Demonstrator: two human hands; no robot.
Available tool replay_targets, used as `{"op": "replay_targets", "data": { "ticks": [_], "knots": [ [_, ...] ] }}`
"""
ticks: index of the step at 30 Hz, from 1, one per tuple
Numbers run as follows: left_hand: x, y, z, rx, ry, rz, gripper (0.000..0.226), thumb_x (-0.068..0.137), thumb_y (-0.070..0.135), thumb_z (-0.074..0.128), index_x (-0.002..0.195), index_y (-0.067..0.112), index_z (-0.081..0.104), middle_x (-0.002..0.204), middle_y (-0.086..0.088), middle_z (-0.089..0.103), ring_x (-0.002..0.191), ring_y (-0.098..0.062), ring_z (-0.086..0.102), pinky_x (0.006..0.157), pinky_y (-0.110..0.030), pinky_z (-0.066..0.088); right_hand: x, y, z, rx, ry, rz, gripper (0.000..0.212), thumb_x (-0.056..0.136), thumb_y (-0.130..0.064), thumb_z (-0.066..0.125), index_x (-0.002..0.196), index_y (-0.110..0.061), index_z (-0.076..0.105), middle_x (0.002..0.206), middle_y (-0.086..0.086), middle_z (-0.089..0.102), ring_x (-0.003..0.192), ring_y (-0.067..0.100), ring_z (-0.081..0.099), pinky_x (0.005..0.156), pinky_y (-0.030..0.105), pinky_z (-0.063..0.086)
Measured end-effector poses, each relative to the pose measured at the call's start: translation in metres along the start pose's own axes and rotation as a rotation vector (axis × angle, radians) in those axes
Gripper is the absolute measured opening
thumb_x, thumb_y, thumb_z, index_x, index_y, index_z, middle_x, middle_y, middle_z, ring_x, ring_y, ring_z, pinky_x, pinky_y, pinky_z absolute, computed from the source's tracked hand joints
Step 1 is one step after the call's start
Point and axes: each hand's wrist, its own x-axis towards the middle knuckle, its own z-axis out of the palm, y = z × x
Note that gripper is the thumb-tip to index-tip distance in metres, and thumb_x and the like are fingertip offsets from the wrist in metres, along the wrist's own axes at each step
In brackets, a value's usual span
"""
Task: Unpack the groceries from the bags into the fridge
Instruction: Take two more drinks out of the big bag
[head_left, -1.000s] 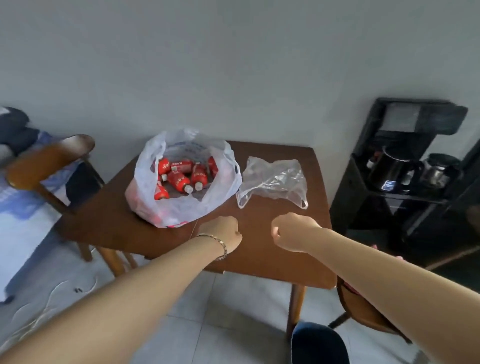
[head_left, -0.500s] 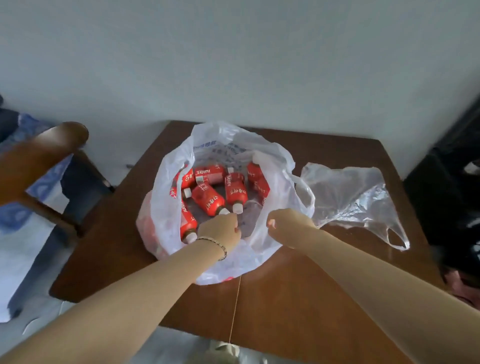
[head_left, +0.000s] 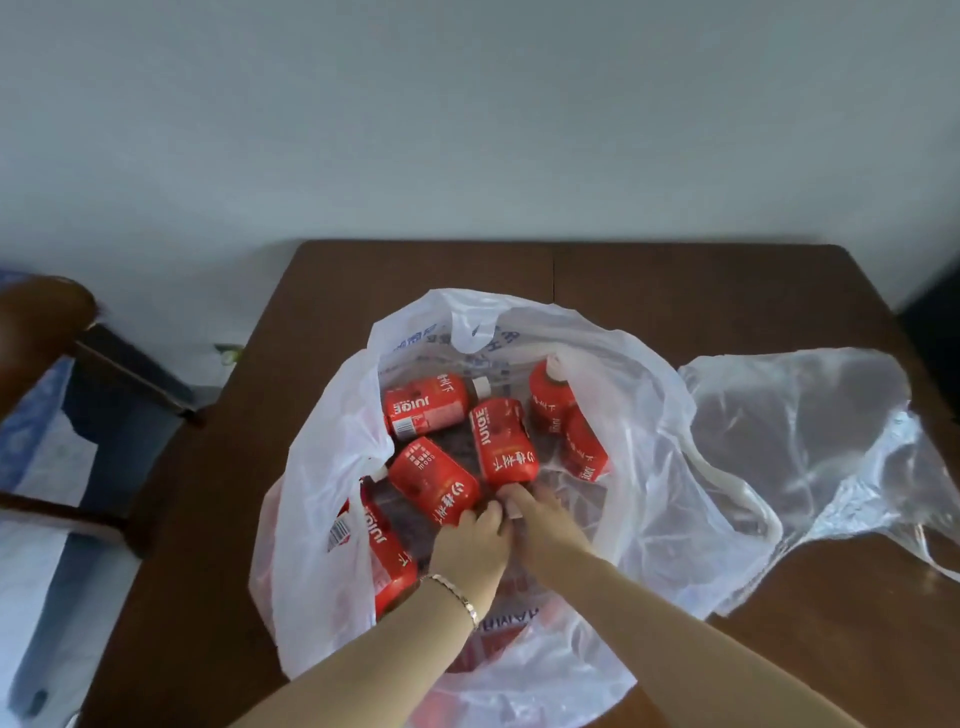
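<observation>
Your left hand (head_left: 470, 540) and right hand (head_left: 545, 525) curl their fingers against two bottle ends; whether they clasp, you cannot tell. Table (head_left: 675, 291) shows bare wood behind; white bag (head_left: 649, 415) gapes wide mid-table, clear bag (head_left: 805, 441) just beside its right rim; red juice bottles (head_left: 428, 408) lie in the white one.

On my feed both forearms are bare right up to the left hand (head_left: 470, 540) and the right hand (head_left: 545, 525). I see a thin gold-coloured chain bracelet (head_left: 457, 597) of small flat links around the left wrist. The right hand's thumb shows a short, blunt nail.
</observation>
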Motion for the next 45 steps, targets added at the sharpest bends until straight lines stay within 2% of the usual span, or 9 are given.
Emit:
{"op": "replay_targets", "data": {
  "ticks": [3,6,10,14,22,26,30,36,45],
  "knots": [
    [0.018,0.005,0.014,-0.021,-0.013,-0.046,0.048,0.02,0.023,0.094,0.063,0.015,0.075,0.055,0.001,0.06,0.034,-0.019,0.051,0.028,-0.019,0.035,0.0,0.001,-0.005,-0.035,0.058,0.029,0.02,0.092,-0.021,0.051,0.111,-0.023,0.056,0.123,0.004,0.047,0.104,0.021,0.048,0.085,0.025,0.041],
    [0.025,0.003,-0.005,-0.066,-0.181,-0.115,0.036,0.064,0.024,0.083,0.092,0.005,0.069,0.082,-0.01,0.068,0.061,-0.036,0.065,0.049,-0.034,0.051,-0.012,0.0,-0.022,-0.004,0.097,0.005,0.018,0.09,-0.025,0.055,0.108,-0.025,0.056,0.114,0.004,0.056,0.103,0.024,0.054,0.085,0.031,0.048],
    [0.002,-0.008,-0.021,0.008,-0.03,-0.031,0.047,0.019,0.017,0.093,0.059,0.011,0.069,0.075,-0.013,0.066,0.029,-0.027,0.052,0.029,-0.022,0.037,-0.032,-0.004,-0.05,0.024,0.11,-0.045,0.026,0.087,-0.03,0.061,0.112,-0.026,0.052,0.106,-0.002,0.061,0.094,0.02,0.062,0.08,0.032,0.053],
    [-0.022,-0.025,-0.038,-0.06,-0.031,-0.019,0.035,0.091,0.023,0.049,0.125,0.017,0.044,0.135,-0.009,0.037,0.083,-0.029,0.065,0.063,-0.029,0.046,-0.051,-0.005,-0.056,-0.009,0.081,-0.004,0.026,0.085,-0.041,0.061,0.107,-0.029,0.055,0.099,-0.008,0.065,0.087,0.014,0.063,0.076,0.028,0.053],
    [-0.038,-0.008,-0.034,-0.043,0.14,0.08,0.033,0.091,0.036,0.035,0.12,0.019,0.042,0.111,-0.003,0.048,0.079,-0.026,0.061,0.058,-0.028,0.036,-0.06,-0.015,-0.045,0.019,0.09,0.017,0.033,0.085,-0.043,0.061,0.113,-0.028,0.054,0.097,-0.008,0.067,0.088,0.013,0.064,0.07,0.024,0.05],
    [-0.029,-0.009,-0.017,-0.167,0.35,0.164,0.047,0.075,0.053,0.041,0.104,0.018,0.054,0.072,0.001,0.059,0.037,-0.018,0.051,0.034,-0.021,0.039,-0.06,-0.012,-0.047,0.06,0.067,0.076,0.046,0.083,-0.036,0.065,0.116,-0.017,0.04,0.095,0.0,0.064,0.087,0.021,0.065,0.071,0.029,0.052],
    [-0.016,-0.015,-0.009,-0.159,0.442,0.269,0.071,0.067,0.077,0.035,0.111,0.022,0.047,0.063,0.007,0.063,0.036,-0.013,0.053,0.036,-0.018,0.037,-0.058,-0.012,-0.057,0.089,-0.038,0.049,0.041,0.081,-0.024,0.066,0.112,-0.014,0.041,0.09,-0.005,0.058,0.078,0.011,0.057,0.067,0.02,0.048],
    [-0.003,-0.002,-0.014,-0.135,0.478,0.29,0.055,0.072,0.069,0.035,0.094,0.025,0.06,0.051,0.006,0.058,0.031,-0.014,0.049,0.039,-0.016,0.032,-0.058,-0.003,-0.064,0.063,-0.098,0.07,0.026,0.085,-0.023,0.052,0.105,-0.017,0.036,0.093,0.003,0.061,0.081,0.016,0.062,0.072,0.034,0.057],
    [0.009,0.003,-0.018,-0.081,0.56,0.28,0.047,0.056,0.056,0.074,0.089,0.024,0.062,0.039,0.007,0.051,0.028,-0.011,0.047,0.039,-0.012,0.03,-0.06,-0.011,-0.072,0.06,-0.116,-0.009,0.019,0.088,-0.011,0.047,0.105,-0.012,0.038,0.082,-0.006,0.051,0.067,0.003,0.046,0.055,0.015,0.037]
  ]
}}
